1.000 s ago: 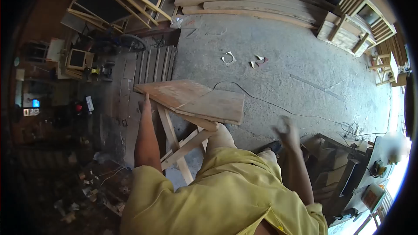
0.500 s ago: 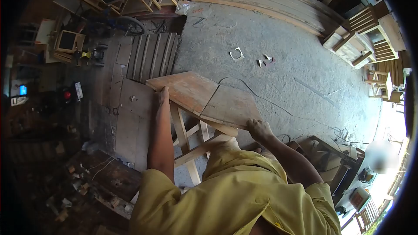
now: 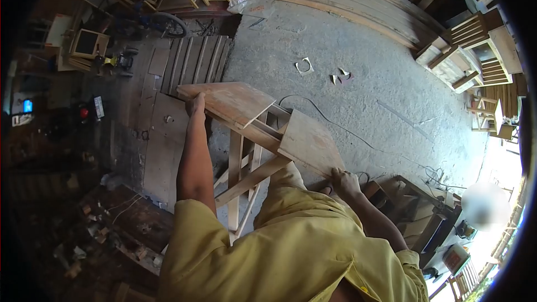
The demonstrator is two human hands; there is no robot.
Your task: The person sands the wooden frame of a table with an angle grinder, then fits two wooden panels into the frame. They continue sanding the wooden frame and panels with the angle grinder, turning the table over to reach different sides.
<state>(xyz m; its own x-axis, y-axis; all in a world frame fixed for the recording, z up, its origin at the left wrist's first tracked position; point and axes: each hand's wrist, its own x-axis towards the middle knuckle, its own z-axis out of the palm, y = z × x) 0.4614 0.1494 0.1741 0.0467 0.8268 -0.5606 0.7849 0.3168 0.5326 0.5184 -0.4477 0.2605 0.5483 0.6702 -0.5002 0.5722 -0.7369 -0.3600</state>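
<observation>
In front of my body stands a wooden table with crossed legs [image 3: 251, 182]. Its top is in two parts, a left leaf [image 3: 229, 100] and a right leaf [image 3: 310, 142], with a gap between them. Through that gap the frame rails [image 3: 271, 126] show. My left hand [image 3: 195, 104] grips the outer edge of the left leaf, its fingers partly hidden by the wood. At the near outer corner of the right leaf, my right hand [image 3: 345, 182] is closed on the edge.
Long planks [image 3: 335, 5] lie along the far wall. A cable [image 3: 358, 137] runs over the concrete floor, with paper scraps [image 3: 304, 66] beyond it. Slatted wood [image 3: 196, 64] lies at the left, wooden furniture [image 3: 470, 50] stands at the right, and a cluttered bench [image 3: 419, 207] is near my right arm.
The two leaves have come apart, opening a gap that bares the frame rails. My left hand has moved left and away from me; my right hand has moved right and slightly nearer.
</observation>
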